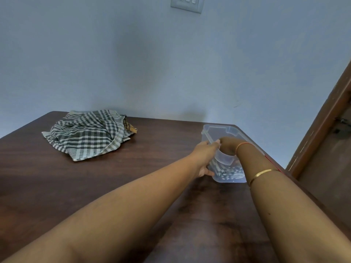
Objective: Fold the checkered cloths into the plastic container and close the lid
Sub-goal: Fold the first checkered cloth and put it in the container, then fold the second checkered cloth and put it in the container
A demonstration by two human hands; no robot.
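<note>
- Hands (205, 158) of one person reach across a dark wooden table (133, 168) to a clear plastic container (214, 132), which stands by the table's right edge, near its far right corner.
- We see the left hand gripping the container's near left wall, fingers hooked at the rim and thumb low on the side. We judge this grip is there to keep the light box from sliding or tipping.
- The right hand (228, 147) dips over the rim into the container. Its fingers are hidden, so we cannot tell whether it holds anything or only presses down.
- Through the cloudy wall we make out a checkered cloth (229, 171) lying at the bottom; the right hand is likely settling it flat to leave room.
- A loose pile of checkered cloths (85, 135) lies unfolded near the far left corner, well apart from the container, so we judge the task is only partly done.
- We cannot make out the lid anywhere; the container is open at the top.
- A gold bangle (264, 172) circles the right forearm.
</note>
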